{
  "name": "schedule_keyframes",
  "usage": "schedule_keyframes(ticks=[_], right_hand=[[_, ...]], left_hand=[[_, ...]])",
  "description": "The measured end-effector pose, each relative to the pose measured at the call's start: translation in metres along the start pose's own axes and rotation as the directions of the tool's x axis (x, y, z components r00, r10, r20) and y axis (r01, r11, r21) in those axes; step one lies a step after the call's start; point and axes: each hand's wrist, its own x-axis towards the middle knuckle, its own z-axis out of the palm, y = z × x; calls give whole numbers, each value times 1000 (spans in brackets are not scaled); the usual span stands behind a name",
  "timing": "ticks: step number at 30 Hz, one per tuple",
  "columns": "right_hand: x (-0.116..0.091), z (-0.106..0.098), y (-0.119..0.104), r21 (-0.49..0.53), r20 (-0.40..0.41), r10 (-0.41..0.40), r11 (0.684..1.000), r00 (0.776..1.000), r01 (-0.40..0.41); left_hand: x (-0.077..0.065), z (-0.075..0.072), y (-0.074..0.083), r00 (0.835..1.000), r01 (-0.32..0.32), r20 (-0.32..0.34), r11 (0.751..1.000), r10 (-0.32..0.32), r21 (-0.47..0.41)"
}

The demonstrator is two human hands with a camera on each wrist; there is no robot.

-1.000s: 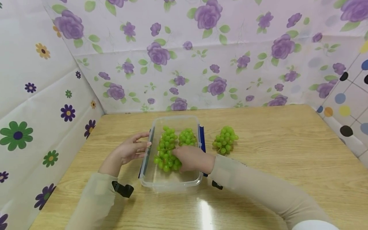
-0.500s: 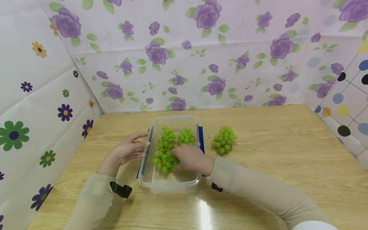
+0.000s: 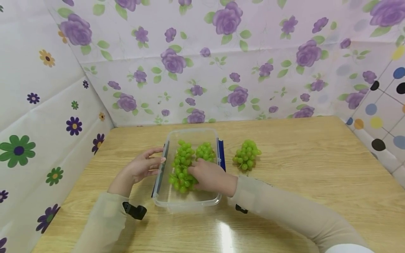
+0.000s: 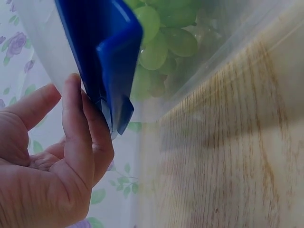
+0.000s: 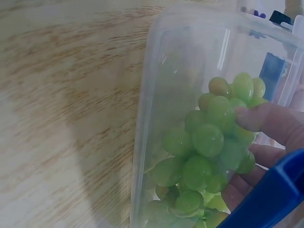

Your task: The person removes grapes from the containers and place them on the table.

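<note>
Near bunch of grapes point(image 3: 180, 181) lying inside box point(image 3: 193, 204), closer to near edge; right hand point(image 3: 210, 176) pinching it, thumb against curled fingers. I'm watching for hard squeezing popping grapes loose. Left hand point(image 3: 142, 168), fingers loosely spread, touching box's left edge; weak bracing risking box sliding.

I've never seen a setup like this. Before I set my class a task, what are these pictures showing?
No machine here: just a person's bare left hand and right hand. The wide view comes from a head-worn camera looking forward and down; the other two come from wrist cameras, each watching its own hand. On the wood-grain table stands a clear box with blue side flaps; a green grape bunch lies to its right. More grapes lie inside; the right hand holds the nearest ones. The left hand is at the box's left edge.
</note>
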Motion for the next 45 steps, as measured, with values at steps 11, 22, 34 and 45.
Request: schedule_keyframes(ticks=[11,22,34,45], right_hand=[[-2,-2,-1,37,-16,4,999,1000,-4],[-2,-3,-1,132,-16,53,990,998,-50],[-2,-4,0,207,-32,71,976,997,-63],[-2,-2,3,266,-76,68,963,995,-46]], left_hand=[[-2,1,0,1000,13,4,1000,-13,-21],[-1,0,0,1000,23,1,1000,-23,-17],[0,1,1,999,34,-5,998,-34,-45],[0,1,-1,1000,29,-6,999,-29,-46]])
